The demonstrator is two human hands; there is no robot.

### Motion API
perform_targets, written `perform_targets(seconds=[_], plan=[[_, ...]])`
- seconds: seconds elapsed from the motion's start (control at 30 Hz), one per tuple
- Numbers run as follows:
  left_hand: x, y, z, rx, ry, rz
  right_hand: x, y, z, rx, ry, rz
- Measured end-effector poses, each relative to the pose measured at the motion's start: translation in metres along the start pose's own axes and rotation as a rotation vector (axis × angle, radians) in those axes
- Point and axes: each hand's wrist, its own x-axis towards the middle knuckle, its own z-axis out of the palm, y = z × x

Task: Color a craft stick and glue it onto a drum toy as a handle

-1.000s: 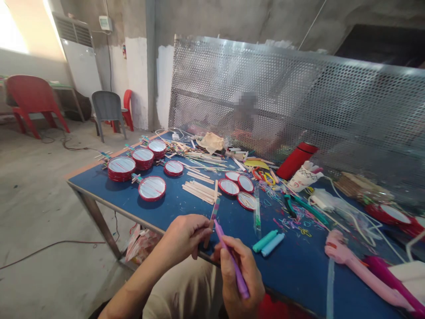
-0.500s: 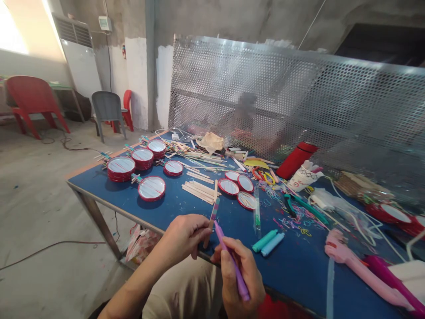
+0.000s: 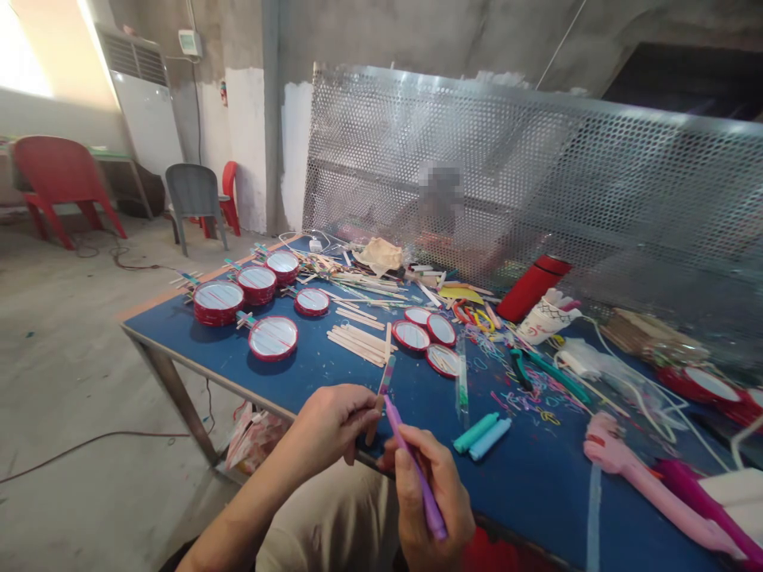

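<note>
Between the fingers of my left hand [image 3: 342,417] is a wooden craft stick [image 3: 386,376], tilted upright over the table's front edge. Its upper part bears coloured bands of green and pinkish purple. My right hand [image 3: 432,492] is closed around a purple marker [image 3: 420,473], whose tip touches or nearly touches the stick. To the right lie a green marker [image 3: 475,433] and a light blue marker [image 3: 490,439], side by side. Plain craft sticks [image 3: 359,342] lie in a row beyond my hands.
Round red-rimmed pieces [image 3: 273,338] stand at the left, some stacked. Smaller ones [image 3: 411,334] lie mid-table. Loose rubber bands, green-handled pliers [image 3: 551,373], a red bottle [image 3: 532,286] and a paper cup [image 3: 545,318] are at the right. A perforated metal panel [image 3: 369,135] rises behind the blue table [image 3: 214,349].
Both hands keep almost the same place, with the purple marker still at the stick. The view has shifted very slightly.
</note>
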Motion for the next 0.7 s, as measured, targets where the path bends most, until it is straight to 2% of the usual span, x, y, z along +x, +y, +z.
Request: perform_targets(seconds=[0.4, 0.7], plan=[[0.0000, -0.0004, 0.0000, 0.010, 0.014, 0.008, -0.0026, 0.0027, -0.0005, 0.007, -0.016, -0.043], [-0.0002, 0.0015, 0.0000, 0.001, 0.011, 0.009, -0.0043, 0.0043, 0.0010, 0.057, 0.023, -0.017]])
